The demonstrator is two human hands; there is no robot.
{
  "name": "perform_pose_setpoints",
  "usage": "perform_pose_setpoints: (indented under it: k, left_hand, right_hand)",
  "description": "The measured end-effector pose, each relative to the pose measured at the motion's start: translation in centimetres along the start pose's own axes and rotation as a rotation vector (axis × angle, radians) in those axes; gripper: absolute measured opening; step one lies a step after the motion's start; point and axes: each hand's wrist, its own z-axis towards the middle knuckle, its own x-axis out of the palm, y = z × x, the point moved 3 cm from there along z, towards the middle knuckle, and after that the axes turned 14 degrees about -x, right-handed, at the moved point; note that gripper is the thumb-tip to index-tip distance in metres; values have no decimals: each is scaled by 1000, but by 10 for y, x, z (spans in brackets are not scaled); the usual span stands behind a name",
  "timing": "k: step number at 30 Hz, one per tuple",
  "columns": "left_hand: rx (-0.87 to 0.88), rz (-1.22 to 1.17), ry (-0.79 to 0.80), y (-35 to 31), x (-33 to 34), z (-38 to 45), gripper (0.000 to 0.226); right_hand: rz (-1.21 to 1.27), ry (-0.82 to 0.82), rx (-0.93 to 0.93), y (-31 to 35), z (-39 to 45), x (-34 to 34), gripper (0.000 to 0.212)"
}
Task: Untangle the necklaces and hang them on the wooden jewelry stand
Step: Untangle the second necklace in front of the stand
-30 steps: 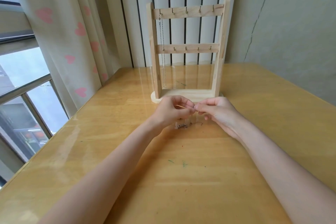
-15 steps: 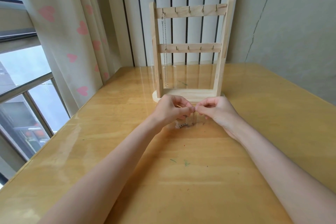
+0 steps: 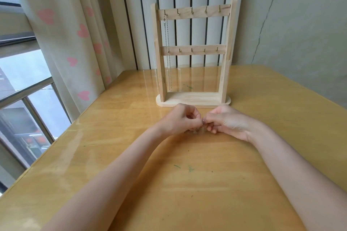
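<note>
Curtain (image 3: 62, 30) with pink hearts hangs left of the table (image 3: 112, 118); the wooden stand (image 3: 193, 99) sits just beyond the hands — one chain (image 3: 167, 52) on its top-left hook. Left hand (image 3: 181, 120) and right hand (image 3: 225, 120) meet, fingertips pinched on a small necklace (image 3: 203, 122), mostly hidden.

Both forearms were bare from the lower edge of the frame up to the wrists, with no sleeve, cuff or glove showing on either. The left hand (image 3: 181, 121) and the right hand (image 3: 226, 121) were bare too. No ring, watch or bracelet showed on the parts in view. The forearms were slim and smooth, narrowing toward the wrists. The fingernails that showed looked short, though they were too small to tell more. No other part of the person was in view.
</note>
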Motion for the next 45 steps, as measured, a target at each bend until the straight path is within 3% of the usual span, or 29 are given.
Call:
perform_pose_setpoints:
  k: [6,11,15,23,31,41,45]
  left_hand:
    - [9,-159,-104,5,-3,6,15]
    - [-69,-447,93,7,-7,5,18]
    - [-88,-413,91,7,-9,4,15]
    - [-20,-216,-18,4,-13,-1,7]
    - [-2,-233,-101,2,-14,1,4]
    - [11,-205,-213,3,-16,2,15]
    - [1,-181,-191,1,-13,1,17]
  right_hand:
    - [76,-109,-82,2,2,2,21]
    - [190,-164,-128,2,3,-2,17]
    - [158,-160,-141,3,2,-3,8]
    - [109,-167,-130,4,0,-3,11]
    - [112,-157,-152,4,0,-4,8]
    - [111,-152,-185,5,1,-2,22]
    - [19,-194,-184,5,1,-1,6]
